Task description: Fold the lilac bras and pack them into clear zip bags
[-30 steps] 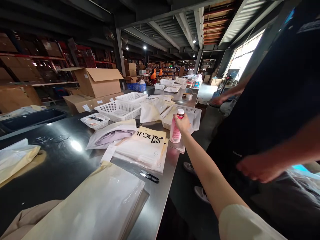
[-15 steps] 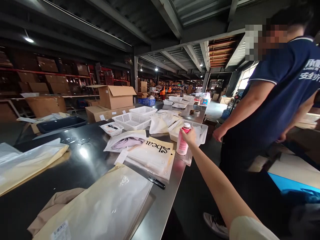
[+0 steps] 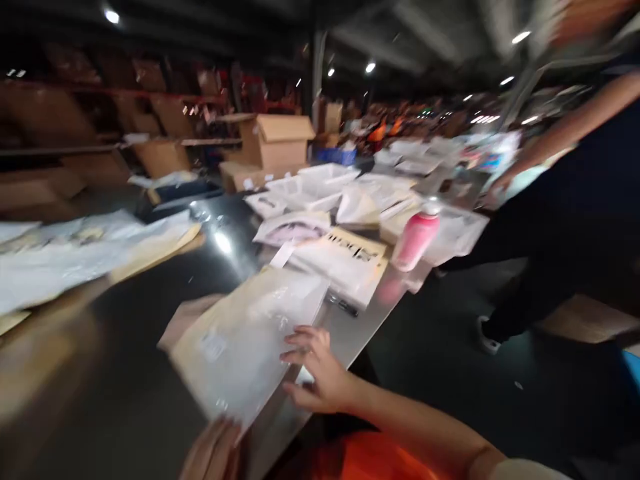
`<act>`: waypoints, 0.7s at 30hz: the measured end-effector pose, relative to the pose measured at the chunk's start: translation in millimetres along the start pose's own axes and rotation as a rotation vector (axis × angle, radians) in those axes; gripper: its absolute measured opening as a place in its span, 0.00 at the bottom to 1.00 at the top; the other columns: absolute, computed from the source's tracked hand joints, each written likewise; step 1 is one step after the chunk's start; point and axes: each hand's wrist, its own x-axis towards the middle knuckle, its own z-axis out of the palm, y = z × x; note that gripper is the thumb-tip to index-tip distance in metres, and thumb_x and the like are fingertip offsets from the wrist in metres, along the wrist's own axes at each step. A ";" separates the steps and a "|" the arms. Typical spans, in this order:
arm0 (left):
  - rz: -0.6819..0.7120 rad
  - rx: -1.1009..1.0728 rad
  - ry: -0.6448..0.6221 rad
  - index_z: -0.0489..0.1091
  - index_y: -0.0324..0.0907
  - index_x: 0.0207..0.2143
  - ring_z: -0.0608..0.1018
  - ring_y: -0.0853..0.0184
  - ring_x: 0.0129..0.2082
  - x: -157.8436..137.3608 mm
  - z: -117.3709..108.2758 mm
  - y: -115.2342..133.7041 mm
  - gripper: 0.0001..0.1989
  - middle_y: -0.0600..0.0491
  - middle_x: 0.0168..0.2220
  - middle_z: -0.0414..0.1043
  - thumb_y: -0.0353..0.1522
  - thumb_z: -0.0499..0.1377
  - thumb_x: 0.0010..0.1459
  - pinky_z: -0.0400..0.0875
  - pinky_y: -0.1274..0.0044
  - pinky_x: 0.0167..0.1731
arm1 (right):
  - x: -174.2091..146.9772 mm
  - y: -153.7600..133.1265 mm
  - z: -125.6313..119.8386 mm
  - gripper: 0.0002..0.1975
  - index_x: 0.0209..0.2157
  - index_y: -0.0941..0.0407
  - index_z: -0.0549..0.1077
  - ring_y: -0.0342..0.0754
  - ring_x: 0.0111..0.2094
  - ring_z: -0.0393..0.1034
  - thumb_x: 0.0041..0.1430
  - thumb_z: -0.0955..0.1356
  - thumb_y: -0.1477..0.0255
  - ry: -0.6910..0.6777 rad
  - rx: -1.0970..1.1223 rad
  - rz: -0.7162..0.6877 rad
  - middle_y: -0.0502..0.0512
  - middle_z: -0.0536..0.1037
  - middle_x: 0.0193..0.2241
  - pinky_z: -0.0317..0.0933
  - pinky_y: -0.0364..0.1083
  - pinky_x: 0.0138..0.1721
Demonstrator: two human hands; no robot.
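A clear-fronted plastic garment bag (image 3: 250, 333) lies flat on the dark metal table, with beige fabric (image 3: 187, 319) showing from under its left side. My right hand (image 3: 320, 373) is over the bag's right edge, its fingers spread and nothing in them. Down at the near corner of the bag is my left hand (image 3: 213, 450), blurred and partly cut off by the frame; its grip is unclear. Beyond the bag rests a black-handled knife (image 3: 344, 305). Farther off, a pink bottle with a white cap (image 3: 417, 237) stands near the table's right edge.
Printed flat bags (image 3: 345, 260) and white plastic baskets (image 3: 320, 187) occupy the far part of the table (image 3: 230, 263). More bagged goods (image 3: 85, 257) lie at left. An open carton (image 3: 280, 143) sits behind. A co-worker (image 3: 560, 220) stands at right.
My right hand has let go of the pink bottle and come back to the garment bag. My left hand has entered at the bottom. The view has swung rightward and down.
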 end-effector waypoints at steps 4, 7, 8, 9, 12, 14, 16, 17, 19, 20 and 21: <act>-0.112 0.161 -0.005 0.75 0.44 0.41 0.82 0.63 0.40 -38.4 -19.9 23.5 0.11 0.50 0.39 0.80 0.27 0.54 0.63 0.80 0.72 0.41 | -14.9 -31.9 8.3 0.19 0.51 0.46 0.68 0.52 0.40 0.73 0.58 0.69 0.74 -0.030 0.157 -0.015 0.55 0.77 0.38 0.67 0.54 0.39; -0.153 0.150 -0.042 0.74 0.43 0.44 0.82 0.65 0.41 -33.0 -21.0 32.0 0.12 0.51 0.40 0.80 0.24 0.53 0.63 0.79 0.73 0.43 | -19.0 -38.8 15.3 0.20 0.52 0.47 0.70 0.49 0.37 0.74 0.59 0.69 0.77 -0.090 0.209 -0.047 0.54 0.79 0.38 0.68 0.51 0.37; -0.163 0.135 -0.046 0.73 0.44 0.45 0.81 0.65 0.42 -30.2 -20.4 32.8 0.13 0.51 0.41 0.80 0.24 0.53 0.63 0.79 0.72 0.44 | -18.5 -40.4 18.2 0.20 0.52 0.48 0.70 0.49 0.38 0.74 0.59 0.69 0.77 -0.092 0.214 -0.057 0.54 0.79 0.39 0.69 0.50 0.39; -0.173 0.113 -0.039 0.73 0.45 0.46 0.81 0.65 0.43 -28.0 -19.6 33.2 0.14 0.52 0.42 0.80 0.23 0.53 0.63 0.79 0.71 0.45 | -17.2 -41.6 21.1 0.20 0.52 0.49 0.71 0.48 0.40 0.75 0.59 0.69 0.78 -0.080 0.216 -0.066 0.54 0.79 0.41 0.69 0.49 0.40; -0.207 0.030 0.037 0.72 0.49 0.48 0.81 0.65 0.44 -25.7 -17.4 34.2 0.15 0.54 0.44 0.80 0.24 0.55 0.62 0.80 0.70 0.44 | -9.5 -43.0 29.0 0.19 0.53 0.52 0.72 0.46 0.42 0.75 0.61 0.69 0.78 -0.032 0.223 -0.105 0.55 0.79 0.43 0.70 0.46 0.41; -0.224 -0.003 0.080 0.72 0.50 0.46 0.82 0.65 0.42 -25.4 -16.4 35.6 0.14 0.55 0.42 0.80 0.25 0.57 0.61 0.80 0.70 0.41 | -3.7 -43.8 32.5 0.17 0.52 0.54 0.73 0.45 0.40 0.75 0.62 0.68 0.78 -0.011 0.237 -0.135 0.55 0.79 0.42 0.70 0.45 0.39; -0.206 -0.018 0.081 0.72 0.49 0.44 0.82 0.65 0.41 -24.5 -15.6 37.6 0.13 0.56 0.42 0.80 0.24 0.58 0.61 0.80 0.71 0.40 | 0.2 -46.3 34.9 0.13 0.50 0.54 0.74 0.44 0.37 0.75 0.64 0.67 0.77 0.015 0.235 -0.159 0.54 0.79 0.39 0.68 0.44 0.36; -0.179 -0.026 0.083 0.72 0.49 0.43 0.82 0.65 0.42 -23.9 -15.3 38.8 0.13 0.56 0.42 0.80 0.23 0.57 0.61 0.80 0.71 0.40 | 1.3 -48.0 35.9 0.12 0.48 0.54 0.75 0.43 0.35 0.74 0.65 0.66 0.77 0.023 0.215 -0.171 0.53 0.79 0.36 0.67 0.44 0.35; -0.111 -0.035 0.076 0.71 0.48 0.44 0.82 0.65 0.43 -23.7 -15.5 40.3 0.15 0.55 0.43 0.80 0.21 0.57 0.60 0.79 0.72 0.42 | 2.3 -49.4 38.0 0.11 0.45 0.53 0.76 0.42 0.32 0.72 0.68 0.63 0.75 0.005 0.116 -0.202 0.51 0.79 0.34 0.64 0.45 0.32; -0.078 -0.030 0.070 0.71 0.47 0.45 0.82 0.65 0.43 -24.8 -16.4 40.0 0.16 0.55 0.43 0.80 0.20 0.56 0.60 0.78 0.73 0.42 | 2.9 -47.0 38.7 0.11 0.44 0.53 0.76 0.42 0.30 0.72 0.69 0.62 0.74 -0.022 0.043 -0.226 0.49 0.79 0.34 0.63 0.45 0.31; -0.048 -0.014 0.068 0.71 0.47 0.45 0.82 0.65 0.42 -27.1 -18.1 38.3 0.16 0.54 0.43 0.80 0.20 0.56 0.60 0.78 0.74 0.42 | 4.0 -41.1 38.4 0.12 0.43 0.51 0.76 0.41 0.29 0.71 0.70 0.61 0.73 -0.059 -0.048 -0.246 0.47 0.79 0.36 0.62 0.45 0.31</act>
